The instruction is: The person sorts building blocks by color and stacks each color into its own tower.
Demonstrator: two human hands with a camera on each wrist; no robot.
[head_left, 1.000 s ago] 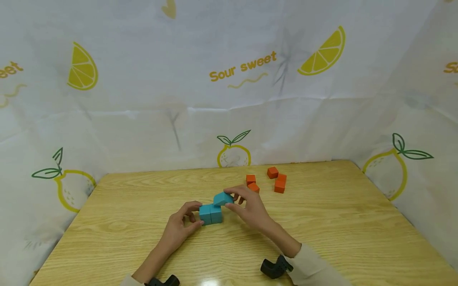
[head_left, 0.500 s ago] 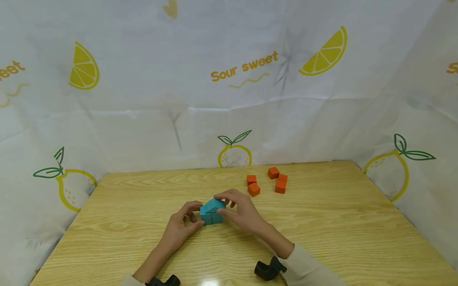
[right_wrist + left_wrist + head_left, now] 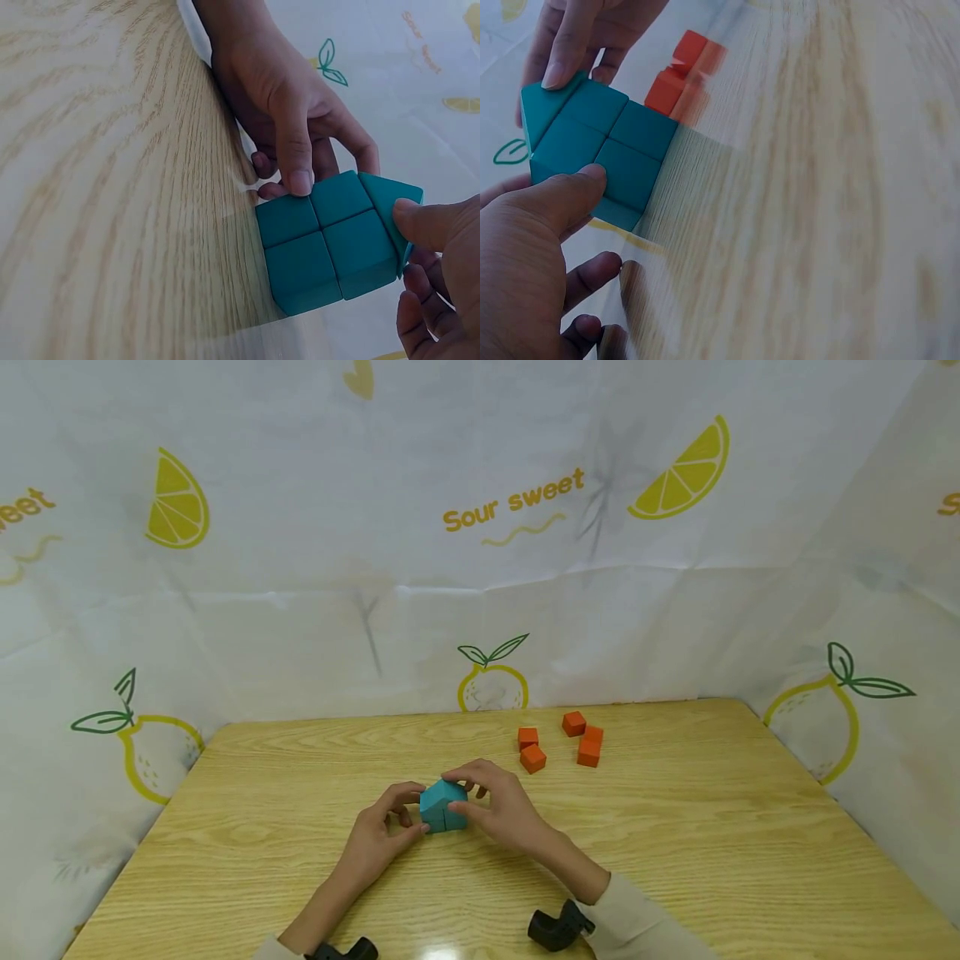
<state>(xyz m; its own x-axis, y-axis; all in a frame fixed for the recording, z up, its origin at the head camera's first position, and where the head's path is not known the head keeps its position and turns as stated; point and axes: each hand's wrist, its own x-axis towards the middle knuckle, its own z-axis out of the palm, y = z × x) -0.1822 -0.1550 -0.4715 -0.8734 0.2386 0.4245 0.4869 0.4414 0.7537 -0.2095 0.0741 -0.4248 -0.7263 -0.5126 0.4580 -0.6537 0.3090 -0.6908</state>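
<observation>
printed cloth [image 3: 315, 627] is hanging behind the wooden table [image 3: 697, 843]. left hand [image 3: 378, 827] is pinching the teal blocks [image 3: 304, 266] and keeping its place; blocks are standing together on the table, between the hands. right hand [image 3: 498, 802] is grasping the teal prism [image 3: 386, 193] between thumb and fingers.

change over the last second: prism was being held tilted, off toward the right end of the blocks; now it is lying along their top, making a roof-like shape. reading: prism is probably close to seated, though the right hand is not letting go. orange cubes [image 3: 588, 753] are lying beyond the right hand, untouched.

unclear: frame edge is cutting off the left sleeve [image 3: 272, 950]. fingers are covering the far side of the blocks. four square faces are showing at the wrists; cannot tell how many blocks are making them, nor whether the prism is sitting flush.
</observation>
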